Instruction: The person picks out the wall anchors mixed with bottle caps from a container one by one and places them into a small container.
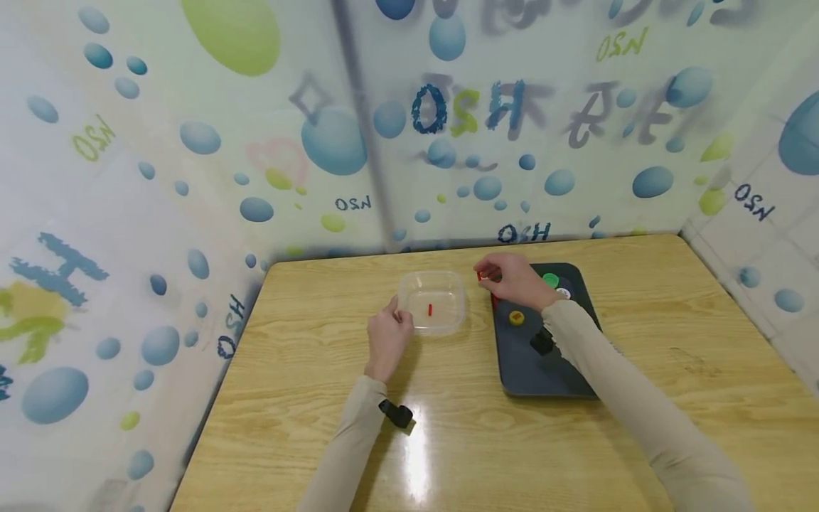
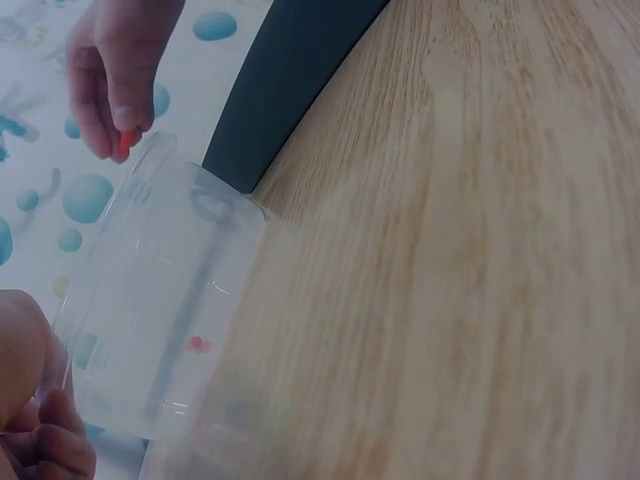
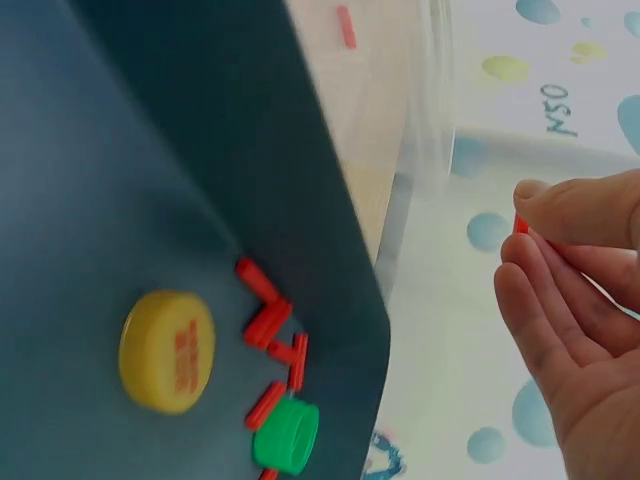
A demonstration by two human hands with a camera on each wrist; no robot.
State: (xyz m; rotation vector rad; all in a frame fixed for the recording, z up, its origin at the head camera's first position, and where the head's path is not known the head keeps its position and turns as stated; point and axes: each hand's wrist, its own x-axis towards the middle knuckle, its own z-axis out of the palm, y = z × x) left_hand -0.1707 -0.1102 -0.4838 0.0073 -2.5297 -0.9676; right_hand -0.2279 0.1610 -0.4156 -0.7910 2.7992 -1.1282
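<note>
My left hand grips the near left rim of a clear plastic container on the table. Inside the container lies one small red stick. Between thumb and forefinger my right hand pinches another small red stick, held above the tray's far left corner and just right of the container. Below that hand is a dark tray. Several red sticks lie along its wall in the right wrist view, near a yellow cap and a green cap.
A second green cap and a white cap are at the tray's far side, partly behind my right hand and wrist. The wooden table ends at a wall with printed bubbles behind and others at the sides.
</note>
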